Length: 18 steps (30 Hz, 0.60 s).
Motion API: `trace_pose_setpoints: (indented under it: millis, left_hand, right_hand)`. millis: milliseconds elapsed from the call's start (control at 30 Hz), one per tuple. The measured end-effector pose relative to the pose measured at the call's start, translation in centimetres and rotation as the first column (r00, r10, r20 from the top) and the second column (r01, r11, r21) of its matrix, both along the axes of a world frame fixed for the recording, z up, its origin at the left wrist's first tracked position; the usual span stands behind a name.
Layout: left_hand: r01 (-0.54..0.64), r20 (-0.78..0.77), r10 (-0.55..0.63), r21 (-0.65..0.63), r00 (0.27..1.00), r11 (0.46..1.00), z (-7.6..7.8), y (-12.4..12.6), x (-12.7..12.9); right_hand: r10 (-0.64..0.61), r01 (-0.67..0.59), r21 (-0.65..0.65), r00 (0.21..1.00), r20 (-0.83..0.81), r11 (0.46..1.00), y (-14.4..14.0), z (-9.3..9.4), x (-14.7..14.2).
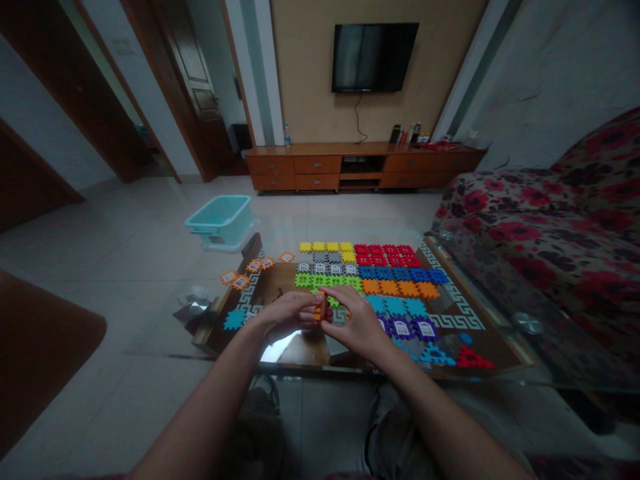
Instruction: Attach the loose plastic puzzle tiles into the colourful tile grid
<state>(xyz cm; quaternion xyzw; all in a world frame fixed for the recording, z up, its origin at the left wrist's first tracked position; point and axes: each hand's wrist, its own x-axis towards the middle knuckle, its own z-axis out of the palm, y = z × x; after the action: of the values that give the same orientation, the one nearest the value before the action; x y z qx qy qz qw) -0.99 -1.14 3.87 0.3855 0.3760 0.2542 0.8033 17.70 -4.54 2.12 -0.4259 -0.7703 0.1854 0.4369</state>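
I have both hands together over the near edge of the glass tabletop [500, 363]. My left hand [287, 315] and my right hand [356, 323] meet at a small orange piece [320, 311], which is pinched between the fingertips of both, fingers curled narrow around it. I can see only a sliver of the piece between the thumbs, so I cannot tell its full shape.

Just beyond my hands lies a sheet of interlocking plastic tiles, laid flat in colour rows: yellow tiles [326, 247] and red tiles [384, 255] farthest from me, then grey window tiles [327, 269] and blue tiles [403, 273], then green tiles [327, 281] and orange tiles [400, 288], then teal tiles [397, 306]. Purple window tiles [413, 327] sit just beside my right hand, touching its outer side in the view. Past my right wrist, near the table's front edge, lie a loose blue piece [434, 355] and a red piece [470, 360].

To the outside of my left hand a single teal tile [234, 319] lies apart from the sheet, and farther out from it a few orange window tiles [253, 270] are scattered along the table's far left corner.

Beyond the tabletop, a pale teal tub [221, 220] stands on the floor, well away from my left hand. A flowered sofa [550, 220] runs along the side of my right arm.
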Motion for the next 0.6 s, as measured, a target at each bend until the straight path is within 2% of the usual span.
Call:
trace_pose_setpoints:
  millis: [200, 400, 600]
  left_hand:
    - [-0.011, 0.03, 0.011, 0.011, 1.0, 1.0, 0.1, 0.1, 0.2]
    - [-0.071, 0.076, 0.077, -0.074, 0.994, 0.995, 0.0, 0.4, -0.2]
    - [-0.05, 0.079, 0.055, -0.06, 0.995, 0.997, 0.0, 0.4, -0.3]
  right_hand:
    - [-0.006, 0.006, -0.019, 1.0, -0.001, 1.0, -0.1, 0.4, -0.3]
    - [-0.021, 0.02, -0.032, 0.999, -0.031, 0.999, -0.3, 1.1, -0.2]
    - [0.003, -0.004, -0.015, 0.999, -0.041, 1.0, -0.3, 1.4, -0.2]
